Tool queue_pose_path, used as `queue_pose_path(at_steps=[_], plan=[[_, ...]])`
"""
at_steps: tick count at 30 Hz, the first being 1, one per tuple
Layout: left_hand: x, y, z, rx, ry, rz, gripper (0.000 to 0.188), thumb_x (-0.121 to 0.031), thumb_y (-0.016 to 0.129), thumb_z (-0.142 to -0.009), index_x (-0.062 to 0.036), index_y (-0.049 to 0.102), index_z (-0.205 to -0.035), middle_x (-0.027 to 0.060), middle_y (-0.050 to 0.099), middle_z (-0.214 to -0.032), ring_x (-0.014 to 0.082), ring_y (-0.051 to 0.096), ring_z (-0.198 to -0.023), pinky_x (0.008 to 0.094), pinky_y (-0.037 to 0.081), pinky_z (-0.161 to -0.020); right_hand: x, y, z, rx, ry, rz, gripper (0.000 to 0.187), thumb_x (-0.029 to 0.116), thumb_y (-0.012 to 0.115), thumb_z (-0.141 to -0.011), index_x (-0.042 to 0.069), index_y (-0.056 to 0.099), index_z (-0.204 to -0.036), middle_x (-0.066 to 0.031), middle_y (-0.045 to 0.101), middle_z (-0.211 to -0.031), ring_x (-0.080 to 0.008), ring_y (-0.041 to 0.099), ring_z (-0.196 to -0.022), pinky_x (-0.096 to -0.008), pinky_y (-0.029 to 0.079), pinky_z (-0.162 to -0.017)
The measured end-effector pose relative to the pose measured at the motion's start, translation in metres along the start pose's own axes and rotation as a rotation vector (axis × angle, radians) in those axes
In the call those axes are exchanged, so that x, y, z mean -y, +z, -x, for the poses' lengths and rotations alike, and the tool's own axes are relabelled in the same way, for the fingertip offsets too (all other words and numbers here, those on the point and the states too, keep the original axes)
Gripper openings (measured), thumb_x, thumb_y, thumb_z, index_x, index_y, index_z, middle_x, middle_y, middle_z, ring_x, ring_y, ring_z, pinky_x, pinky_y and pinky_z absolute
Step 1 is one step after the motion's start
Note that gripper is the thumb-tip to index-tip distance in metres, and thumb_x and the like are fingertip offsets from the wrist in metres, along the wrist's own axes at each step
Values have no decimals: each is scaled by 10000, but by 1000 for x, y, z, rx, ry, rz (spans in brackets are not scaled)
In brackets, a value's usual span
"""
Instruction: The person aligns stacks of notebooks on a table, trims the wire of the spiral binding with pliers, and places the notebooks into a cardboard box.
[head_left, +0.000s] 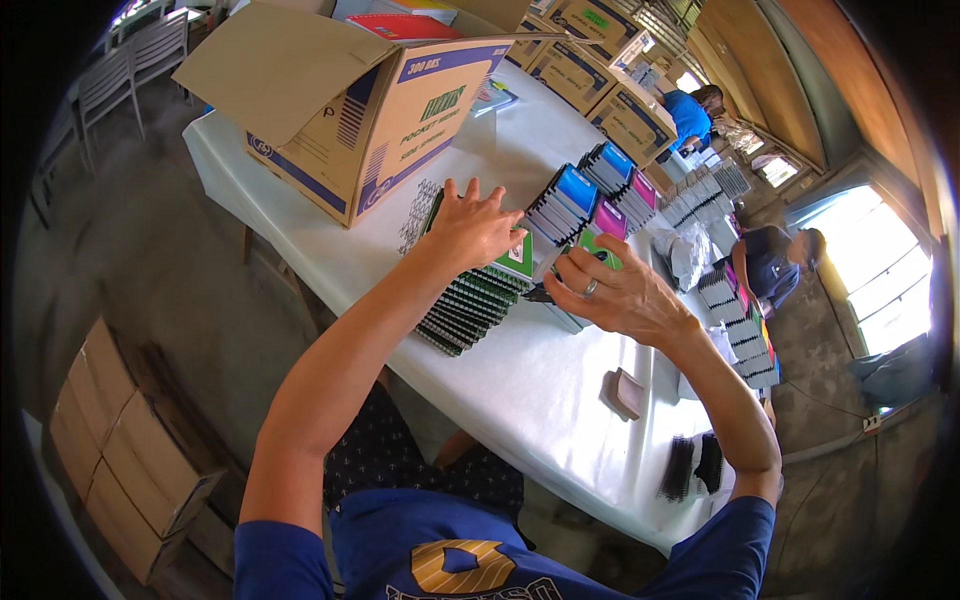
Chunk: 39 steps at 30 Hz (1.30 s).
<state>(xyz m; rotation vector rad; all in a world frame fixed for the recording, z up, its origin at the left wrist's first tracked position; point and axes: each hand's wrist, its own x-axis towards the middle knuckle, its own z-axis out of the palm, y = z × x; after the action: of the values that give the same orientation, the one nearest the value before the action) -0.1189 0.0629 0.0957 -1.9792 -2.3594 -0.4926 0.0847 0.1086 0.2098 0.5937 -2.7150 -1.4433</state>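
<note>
While left hand (474,230) spreads splayed over green notebook stack (465,312), right hand (618,288) curls just right; cannot tell whether gripping.

Gloss Against Matt

At the upper left we see matt, smooth cardboard on the box (415,125). Near the centre, the green notebooks (465,305) have shiny covers (516,252) and metal-looking spirals (455,338). Lower, we find a glossy, plastic-looking table covering (530,405); at the bottom edge, a matt cloth shirt (375,515).
</note>
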Motion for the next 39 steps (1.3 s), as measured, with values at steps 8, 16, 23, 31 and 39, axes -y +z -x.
queue_pose_path(at_steps=[8,16,23,31,39], plan=[[-2,-1,-1,33,1,16,475,-492,351,-999,-267,528,-1378,115,393,-1488,396,346,-1370,601,230,-1101,22,4,0,-54,-6,-28,345,180,714,-744,109,620,-1068,-5,582,-1006,-166,565,-1002,-323,453,-877],[-1,-1,2,24,5,5,471,-489,360,-994,-273,524,-1379,117,410,-1472,388,350,-1368,598,237,-1097,-1,-21,-9,50,120,-54,281,168,673,-751,138,609,-1023,19,577,-1040,-136,544,-1053,-352,405,-967],[-2,-1,0,19,16,-11,470,-495,360,-994,-278,527,-1377,109,414,-1468,376,370,-1354,594,254,-1088,-8,4,1,-81,-70,38,423,192,716,-739,165,569,-1135,22,549,-1113,-138,506,-1094,-344,427,-978],[0,-1,0,12,17,-6,466,-494,367,-993,-278,534,-1370,110,421,-1467,377,378,-1348,587,260,-1090,18,-3,-2,-1,101,-58,183,194,686,-760,109,630,-912,26,613,-922,-133,568,-941,-282,458,-838],[4,0,5,-18,19,-38,465,-470,373,-995,-253,530,-1375,117,416,-1470,387,381,-1347,582,277,-1078,67,-20,24,211,564,-274,380,350,656,-859,76,579,-1110,-129,561,-1096,-219,559,-970,-355,443,-759]])
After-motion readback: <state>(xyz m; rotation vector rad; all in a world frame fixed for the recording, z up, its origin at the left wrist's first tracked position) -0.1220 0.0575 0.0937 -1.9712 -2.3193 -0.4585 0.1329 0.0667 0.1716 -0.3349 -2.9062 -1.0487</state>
